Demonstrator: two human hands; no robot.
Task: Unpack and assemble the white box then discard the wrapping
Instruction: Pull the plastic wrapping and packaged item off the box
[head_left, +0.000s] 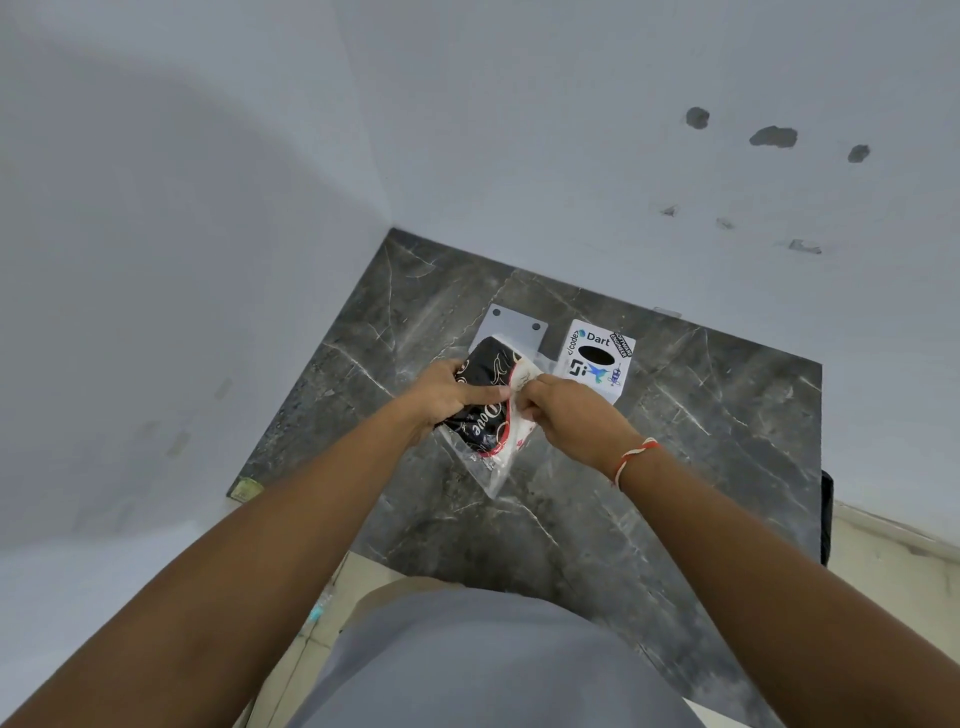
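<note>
both hands' grip (452, 392) (563, 410) on black packet (480, 400); white box (597, 361) beside

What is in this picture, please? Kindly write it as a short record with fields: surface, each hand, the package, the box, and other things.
surface: dark marble countertop in a wall corner
left hand: left hand holds the black printed pack from its left side
right hand: right hand pinches the pack's white edge
wrapping: clear plastic wrap lies under the pack, on the counter
box: white box with stickers and an oval hole, right of the pack
other: white plate with two holes behind the pack
</note>
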